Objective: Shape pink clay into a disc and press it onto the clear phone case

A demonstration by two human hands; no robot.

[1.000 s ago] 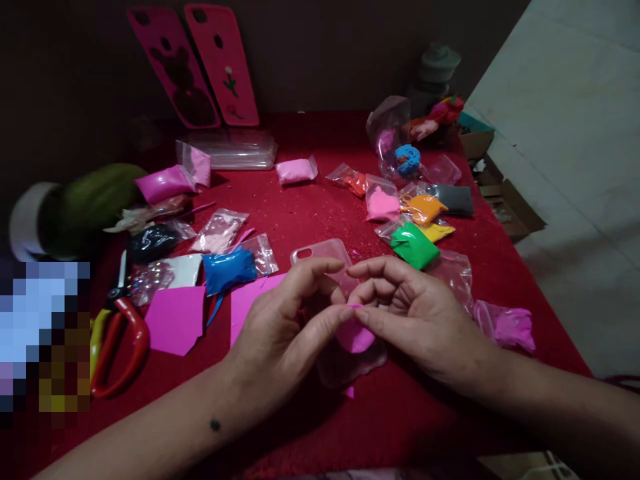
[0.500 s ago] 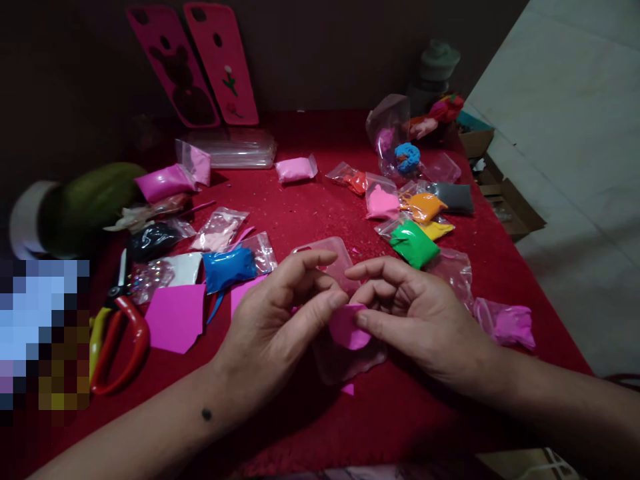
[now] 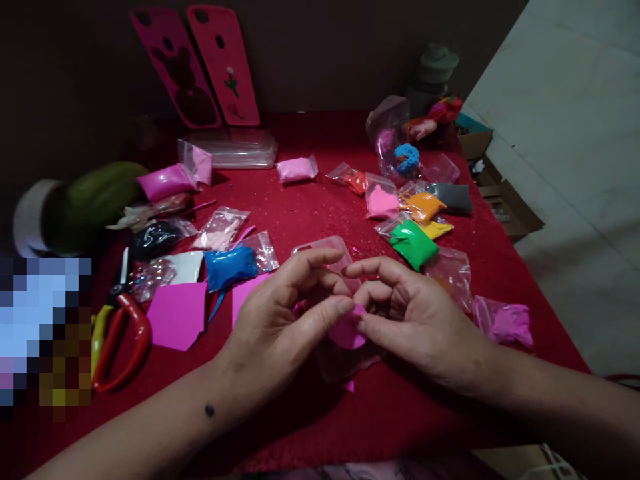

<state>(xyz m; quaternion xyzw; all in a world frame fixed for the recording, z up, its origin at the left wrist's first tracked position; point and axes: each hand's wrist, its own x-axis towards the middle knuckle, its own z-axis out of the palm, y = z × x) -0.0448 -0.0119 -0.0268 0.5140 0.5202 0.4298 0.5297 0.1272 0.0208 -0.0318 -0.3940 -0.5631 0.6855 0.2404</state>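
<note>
A small rounded pink piece is pinched between my two hands. My left hand grips its upper left edge between thumb and curled fingers. On the right edge, the thumb and fingers of my right hand hold the same piece. Beneath both hands a clear phone case lies flat on the red cloth. A tiny pink scrap lies just below the case. Pink sheet pieces are to the left of my left hand.
Red-handled scissors lie at the left. Bagged clay, including blue and green, lies on both sides. Two decorated phone cases lean at the back, near clear cases. A bottle stands at the back right.
The pink piece has tilted and shifted slightly left between my fingers. Both hands keep nearly the same place, and the view has moved very slightly.
</note>
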